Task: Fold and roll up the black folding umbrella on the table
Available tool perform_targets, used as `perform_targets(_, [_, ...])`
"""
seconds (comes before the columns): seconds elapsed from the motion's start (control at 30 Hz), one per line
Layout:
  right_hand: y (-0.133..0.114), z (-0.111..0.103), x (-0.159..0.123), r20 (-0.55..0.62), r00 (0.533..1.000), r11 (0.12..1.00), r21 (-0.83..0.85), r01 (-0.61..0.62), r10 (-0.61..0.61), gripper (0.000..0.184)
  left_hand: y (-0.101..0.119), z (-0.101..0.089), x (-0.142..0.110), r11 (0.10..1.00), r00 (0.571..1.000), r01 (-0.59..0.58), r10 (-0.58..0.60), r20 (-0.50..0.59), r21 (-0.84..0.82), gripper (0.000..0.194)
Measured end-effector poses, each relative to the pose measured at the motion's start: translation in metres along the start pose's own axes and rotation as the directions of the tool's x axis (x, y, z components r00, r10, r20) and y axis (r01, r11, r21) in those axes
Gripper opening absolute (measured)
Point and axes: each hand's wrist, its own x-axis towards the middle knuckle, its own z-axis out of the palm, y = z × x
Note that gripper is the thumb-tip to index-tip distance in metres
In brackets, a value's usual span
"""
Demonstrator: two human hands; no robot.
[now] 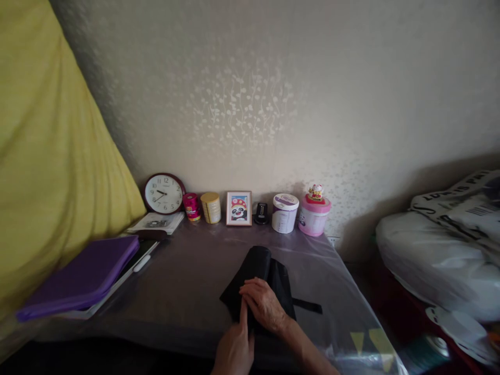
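Observation:
A black folded fabric item [260, 268] with a strap [307, 305] sticking out to the right lies on the table [187, 291], which has a clear plastic cover. My right hand [264, 304] rests palm down on the near part of the fabric, fingers spread and slightly bent, pressing on it. My left hand [234, 349] comes up from the bottom edge, its index finger stretched forward onto the fabric, right beside my right hand. Its other fingers are tucked out of sight.
Along the wall stand a round clock [164, 194], a red tin [191, 207], a yellow tin [211, 207], a framed picture [238, 208], a white tub [285, 212] and a pink tub [314, 214]. A purple folder [82, 276] lies left. A yellow curtain [47, 156] hangs left; bags [441, 255] pile right.

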Motion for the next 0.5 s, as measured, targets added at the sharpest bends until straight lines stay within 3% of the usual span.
perform_targets(0.1, [0.024, 0.002, 0.015, 0.007, 1.0, 0.997, -0.076, -0.024, 0.025, 0.025, 0.001, 0.001, 0.001, 0.999, 1.0, -0.001, 0.0, -0.026, -0.037, 0.067])
perform_targets(0.3, [0.077, 0.003, 0.056, 0.01, 0.995, 0.975, -0.199, -0.097, 0.101, 0.026, 0.001, 0.001, 0.002, 0.997, 0.999, 0.049, -0.048, 0.025, -0.067, 0.066])
perform_targets(0.4, [0.092, 0.003, 0.07, -0.033, 0.968, 0.939, -0.239, -0.248, 0.248, 0.024, -0.001, 0.002, 0.003, 0.995, 0.998, 0.053, -0.051, 0.028, -0.079, 0.067])
perform_targets(0.5, [0.101, -0.002, 0.073, -0.108, 0.909, 0.87, -0.264, -0.417, 0.403, 0.025, -0.003, 0.004, 0.004, 0.995, 0.998, 0.058, -0.056, 0.02, -0.082, 0.068])
